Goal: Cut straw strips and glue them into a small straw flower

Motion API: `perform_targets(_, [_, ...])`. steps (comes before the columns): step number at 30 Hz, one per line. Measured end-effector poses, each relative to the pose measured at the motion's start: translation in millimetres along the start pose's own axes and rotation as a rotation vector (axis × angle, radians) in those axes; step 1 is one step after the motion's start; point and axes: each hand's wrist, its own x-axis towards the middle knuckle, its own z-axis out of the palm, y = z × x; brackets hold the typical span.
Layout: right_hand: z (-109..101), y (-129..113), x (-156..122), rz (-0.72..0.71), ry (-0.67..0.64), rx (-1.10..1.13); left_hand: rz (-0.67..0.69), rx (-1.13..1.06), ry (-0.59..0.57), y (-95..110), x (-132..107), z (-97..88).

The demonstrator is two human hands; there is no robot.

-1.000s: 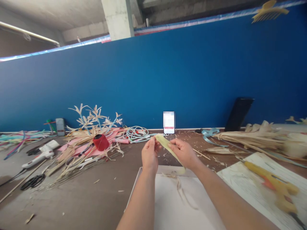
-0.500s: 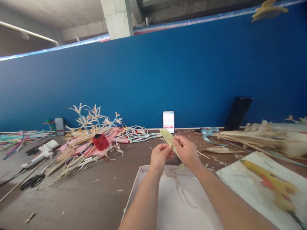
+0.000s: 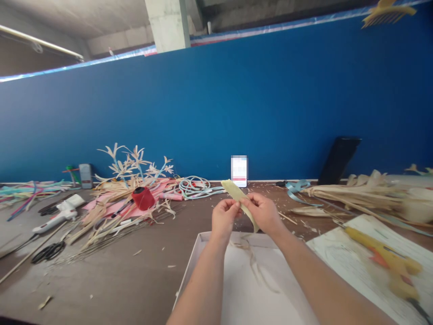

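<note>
Both hands pinch a pale yellow-green strip, which looks like a piece of dried husk or leaf, above the far edge of a shallow white box. My left hand is closed, thumb and fingertips gripping the strip's near side at its middle. My right hand is closed on it from the right, a little lower along its length. The strip's upper end points up and left; its lower end curls down under my right hand. Inside the box lies a thin brown twisted strand.
At left are a red thread spool, husk flowers, a white glue gun and black scissors. A phone leans on the blue partition. A yellow glue gun rests on paper at right, near dried husks.
The strip has turned slightly, and more of its curled lower end shows beneath my right hand. Both hands keep their pinch. The whole view has shifted a little.
</note>
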Motion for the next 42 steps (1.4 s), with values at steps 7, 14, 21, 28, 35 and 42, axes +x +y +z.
perform_targets(7, [0.6,-4.6,-4.1,-0.035,0.063,-0.082,0.029,0.007,-0.011,-0.4,-0.2,1.2])
perform_targets(14, [-6.4,-3.4,-1.2,0.003,0.165,-0.041,0.009,-0.085,0.097,2.6,2.0,-6.2])
perform_targets(21, [-2.1,-3.8,-3.2,-0.004,0.140,-0.014,-0.104,-0.100,-0.184,-2.6,-10.2,8.7])
perform_targets(28, [-1.1,-1.3,-3.2,0.010,0.160,-0.041,-0.125,-0.025,-0.100,-5.3,-9.4,12.3])
perform_targets(35, [1.1,-1.4,-4.0,0.004,0.179,-0.023,-0.117,-0.053,-0.074,-4.6,-9.3,9.3])
perform_targets(42, [-1.1,-2.7,-4.0,-0.003,0.202,-0.032,-0.233,-0.150,-0.118,0.0,-12.5,9.5])
